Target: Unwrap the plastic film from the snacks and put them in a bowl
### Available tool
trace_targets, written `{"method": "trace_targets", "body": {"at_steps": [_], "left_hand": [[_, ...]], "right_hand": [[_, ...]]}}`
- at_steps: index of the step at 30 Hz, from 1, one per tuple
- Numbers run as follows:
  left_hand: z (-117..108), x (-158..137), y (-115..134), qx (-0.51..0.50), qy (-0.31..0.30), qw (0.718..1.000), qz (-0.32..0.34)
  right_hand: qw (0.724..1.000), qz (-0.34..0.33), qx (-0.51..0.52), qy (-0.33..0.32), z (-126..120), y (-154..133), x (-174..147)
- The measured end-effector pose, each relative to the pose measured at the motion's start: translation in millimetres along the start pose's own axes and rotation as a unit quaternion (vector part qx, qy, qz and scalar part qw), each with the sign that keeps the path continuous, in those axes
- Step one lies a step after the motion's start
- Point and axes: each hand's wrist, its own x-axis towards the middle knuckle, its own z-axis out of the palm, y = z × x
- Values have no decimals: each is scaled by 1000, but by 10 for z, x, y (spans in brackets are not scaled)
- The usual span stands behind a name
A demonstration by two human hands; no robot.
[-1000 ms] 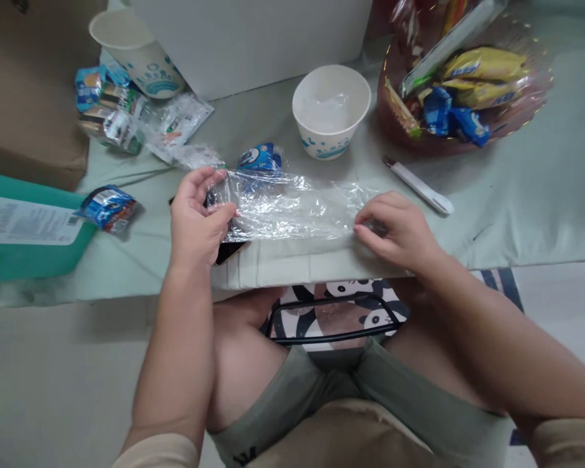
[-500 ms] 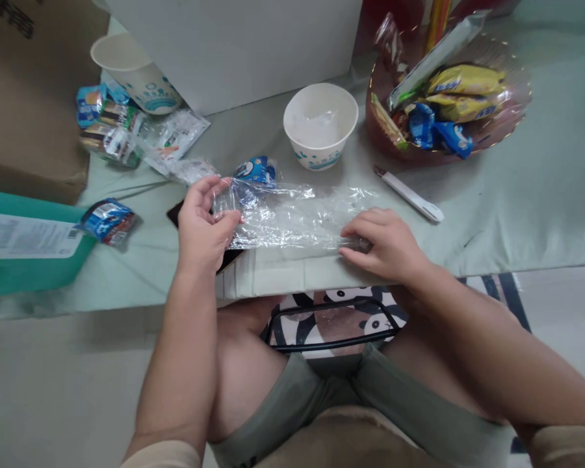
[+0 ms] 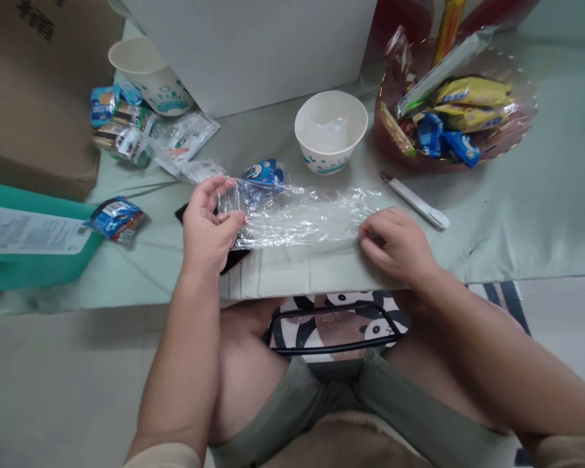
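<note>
A clear plastic bag [image 3: 302,218] is stretched sideways between my two hands, just over the front part of the table. My left hand [image 3: 209,221] grips its left end between thumb and fingers. At the bag's right end, my right hand [image 3: 400,244] has thumb and fingertips pinched together on the plastic. Behind the bag lies a small blue snack packet [image 3: 263,174]. A dark phone-like slab [image 3: 234,260] lies partly hidden under my left hand and the bag. Beyond the bag stands a paper cup [image 3: 330,149] with a bit of clear plastic inside.
To the right are a white box cutter [image 3: 416,201] and a pink glass bowl [image 3: 509,146] of wrapped snacks. Snack packets [image 3: 121,133], another paper cup [image 3: 160,88], a cardboard box [image 3: 34,104] and a green container [image 3: 34,276] occupy the left. A white box [image 3: 253,52] stands behind.
My right hand has closed from a looser curl into a pinch and shifted slightly right, at the bag's end. My left hand keeps its hold. The whole view has shifted a little.
</note>
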Motion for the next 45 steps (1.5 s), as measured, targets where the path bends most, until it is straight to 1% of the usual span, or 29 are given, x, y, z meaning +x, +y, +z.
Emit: {"method": "trace_targets", "body": {"at_steps": [3, 6, 10, 14, 19, 21, 25, 29, 31, 33, 36, 38, 40, 41, 43, 45], "left_hand": [[-10, -2, 18, -6, 6, 1000, -2], [-11, -6, 27, -17, 11, 1000, -10], [-3, 4, 9, -17, 6, 1000, -23], [9, 37, -33, -15, 4, 999, -31], [17, 64, -55, -12, 3, 1000, -25], [25, 59, -45, -10, 1, 1000, -26], [50, 50, -22, -8, 5, 999, -38], [60, 73, -30, -11, 15, 999, -43], [54, 86, -40, -11, 17, 999, -44], [46, 91, -44, -9, 22, 999, -42], [35, 86, -40, 4, 11, 999, -38], [28, 84, -36, 9, 0, 999, -40], [20, 86, -38, 5, 2, 999, -41], [16, 89, -41, 2, 3, 999, -40], [10, 95, -47, 0, 2, 999, -38], [9, 97, -48, 2, -1, 999, -40]], "right_hand": [[998, 15, 27, 54, -77, -4, 7], [994, 46, 32, 97, -147, 15, -2], [985, 103, 70, 118, -205, 83, -31], [973, 138, 152, 102, -266, 169, -40], [956, 152, 250, 24, -336, 171, -13], [948, 173, 267, 7, -333, 134, 1], [934, 234, 269, 2, -286, 53, 27], [926, 271, 261, 17, -256, 61, 29], [930, 267, 250, 42, -251, 107, 17], [936, 247, 244, 58, -248, 163, 1], [951, 211, 220, 47, -256, 227, -22], [969, 175, 166, 45, -272, 245, -34], [982, 138, 103, 73, -291, 245, -43], [984, 125, 82, 92, -300, 242, -48], [985, 104, 74, 115, -311, 235, -55], [989, 76, 77, 105, -312, 233, -60]]}}
